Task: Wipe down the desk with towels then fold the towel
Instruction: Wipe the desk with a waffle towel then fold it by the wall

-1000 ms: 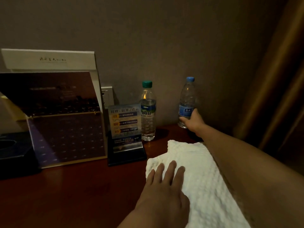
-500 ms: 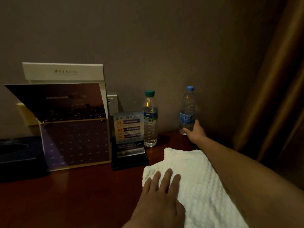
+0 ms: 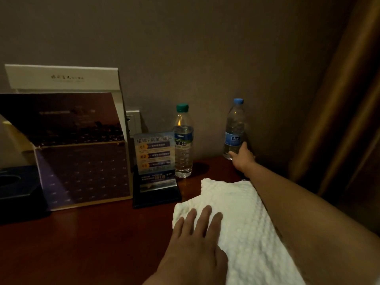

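Observation:
A white waffle-textured towel lies bunched on the dark red-brown wooden desk, running from the middle toward the near right. My left hand rests flat on the towel's left edge with straight fingers. My right arm stretches over the towel's right side to the back corner. There my right hand grips the lower part of a blue-capped water bottle, which stands upright near the wall.
A green-capped water bottle stands left of the blue-capped one. A printed sign on a black base is in front of it, then an open purple folder and a dark tissue box. A brown curtain hangs at right.
The view has shifted slightly. My right hand stays at the base of the blue-capped bottle, which seems a little farther right. My left hand remains flat on the towel.

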The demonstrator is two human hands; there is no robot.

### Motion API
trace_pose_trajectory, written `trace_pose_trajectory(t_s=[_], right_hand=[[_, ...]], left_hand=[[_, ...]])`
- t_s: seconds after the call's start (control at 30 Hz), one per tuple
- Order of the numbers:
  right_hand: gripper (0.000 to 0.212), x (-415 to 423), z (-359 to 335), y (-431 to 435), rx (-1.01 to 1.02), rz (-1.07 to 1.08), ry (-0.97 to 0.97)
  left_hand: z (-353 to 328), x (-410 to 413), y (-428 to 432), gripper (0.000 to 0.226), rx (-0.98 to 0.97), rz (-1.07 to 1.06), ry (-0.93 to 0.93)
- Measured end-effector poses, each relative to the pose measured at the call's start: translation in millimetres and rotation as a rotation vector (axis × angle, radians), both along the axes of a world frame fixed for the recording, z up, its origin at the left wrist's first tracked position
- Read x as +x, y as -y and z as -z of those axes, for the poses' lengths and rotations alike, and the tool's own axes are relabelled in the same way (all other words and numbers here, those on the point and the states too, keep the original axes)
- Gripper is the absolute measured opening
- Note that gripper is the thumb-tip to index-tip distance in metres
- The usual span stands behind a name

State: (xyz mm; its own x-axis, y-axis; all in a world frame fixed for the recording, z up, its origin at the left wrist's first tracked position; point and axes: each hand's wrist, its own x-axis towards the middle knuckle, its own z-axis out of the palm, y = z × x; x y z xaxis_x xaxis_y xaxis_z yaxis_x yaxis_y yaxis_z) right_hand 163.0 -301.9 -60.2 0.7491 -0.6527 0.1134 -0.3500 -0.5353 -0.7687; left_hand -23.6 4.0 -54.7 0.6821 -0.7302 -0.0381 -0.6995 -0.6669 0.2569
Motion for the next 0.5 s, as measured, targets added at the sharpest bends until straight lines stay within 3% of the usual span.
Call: trace_pose_trajectory(t_s=[0.13,0.33,0.5], right_hand=[[0.065,0.5,-1.3,2.0,0.038,0.0,0.029],[0.069,2.3,1.4,5.6,0.068,0.017,0.041],[0.07,-11.8,-1.3,8.6,0.09,-0.071,0.036]], left_hand=[[2.6,-1.3,-0.7,0.099,-0.009,-0.009,0.02],[25.5,1.2,3.6,0.065,-0.016,-0.032,0.216],[10.1,-1.3,-2.0,0.079,-0.032,-0.025,0.039]])
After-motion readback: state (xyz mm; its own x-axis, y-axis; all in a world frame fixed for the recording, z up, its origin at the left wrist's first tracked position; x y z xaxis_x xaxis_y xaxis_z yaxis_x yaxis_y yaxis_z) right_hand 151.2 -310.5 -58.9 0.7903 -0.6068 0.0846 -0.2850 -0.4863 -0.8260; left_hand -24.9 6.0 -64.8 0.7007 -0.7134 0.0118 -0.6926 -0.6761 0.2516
